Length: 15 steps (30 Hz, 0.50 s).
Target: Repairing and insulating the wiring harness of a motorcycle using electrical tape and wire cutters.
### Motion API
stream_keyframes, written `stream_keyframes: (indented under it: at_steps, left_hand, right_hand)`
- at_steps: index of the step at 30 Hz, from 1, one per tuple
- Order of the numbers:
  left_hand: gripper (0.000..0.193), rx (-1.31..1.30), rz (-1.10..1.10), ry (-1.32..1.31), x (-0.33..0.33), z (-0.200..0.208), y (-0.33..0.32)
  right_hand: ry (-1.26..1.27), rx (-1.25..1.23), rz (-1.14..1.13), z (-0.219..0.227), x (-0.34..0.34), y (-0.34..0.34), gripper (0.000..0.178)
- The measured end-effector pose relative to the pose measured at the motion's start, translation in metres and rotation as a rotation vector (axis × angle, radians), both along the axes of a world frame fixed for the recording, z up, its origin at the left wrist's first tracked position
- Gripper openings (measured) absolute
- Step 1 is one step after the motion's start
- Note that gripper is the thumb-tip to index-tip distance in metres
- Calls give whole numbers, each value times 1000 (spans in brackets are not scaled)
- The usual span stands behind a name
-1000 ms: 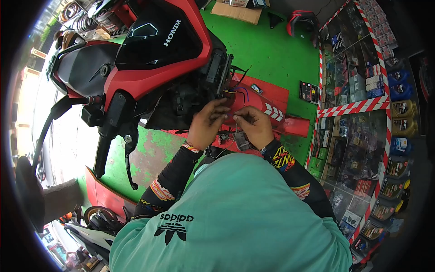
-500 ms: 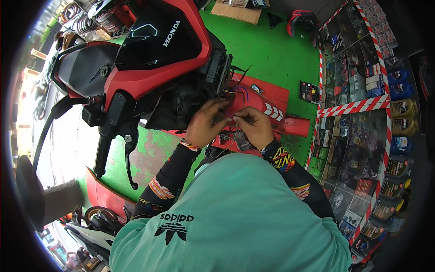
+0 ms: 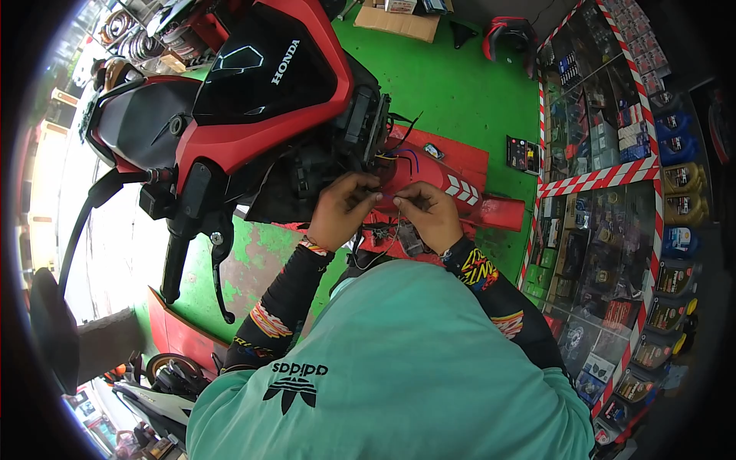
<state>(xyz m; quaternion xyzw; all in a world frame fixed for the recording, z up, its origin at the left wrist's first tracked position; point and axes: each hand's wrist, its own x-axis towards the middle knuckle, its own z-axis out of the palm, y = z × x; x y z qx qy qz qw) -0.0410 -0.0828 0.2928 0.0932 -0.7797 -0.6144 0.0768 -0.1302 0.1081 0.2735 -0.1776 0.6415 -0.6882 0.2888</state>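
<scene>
Both my hands are at the opened front end of a red and black motor scooter (image 3: pixel 257 115), above its red front mudguard (image 3: pixel 429 175) with white chevrons. My left hand (image 3: pixel 343 208) is closed, thumb and fingers drawn together beside the dark opening; what it grips, if anything, is too small to make out. Across a small gap, my right hand (image 3: pixel 431 218) pinches a thin wire that trails down from its fingertips. Loose blue and black wires (image 3: pixel 412 157) stick out above the mudguard, just beyond my hands. Dark connectors (image 3: pixel 412 244) lie below my right hand.
A brake lever (image 3: pixel 221 268) and a mirror (image 3: pixel 52 330) jut out on the left. On the right stands a glass display case (image 3: pixel 598 180) edged in red-white tape, with oil bottles (image 3: pixel 678 195) beyond it. A cardboard box (image 3: pixel 397 23) sits on the green floor ahead.
My left hand has drawn slightly left and its fingers have curled in closer to the thumb. My right hand stays nearly in place with the wire.
</scene>
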Motion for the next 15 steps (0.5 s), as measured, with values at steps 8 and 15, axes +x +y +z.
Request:
stream_keyframes:
  at_steps: [8,15]
  left_hand:
    - [14,35,82,-1,-10,-5,13]
    - [14,-144,68,-46,-11,3,11]
  right_hand:
    - [210,2,-4,-4,-2,2,11]
    - [621,205,-8,31,-5,8,16]
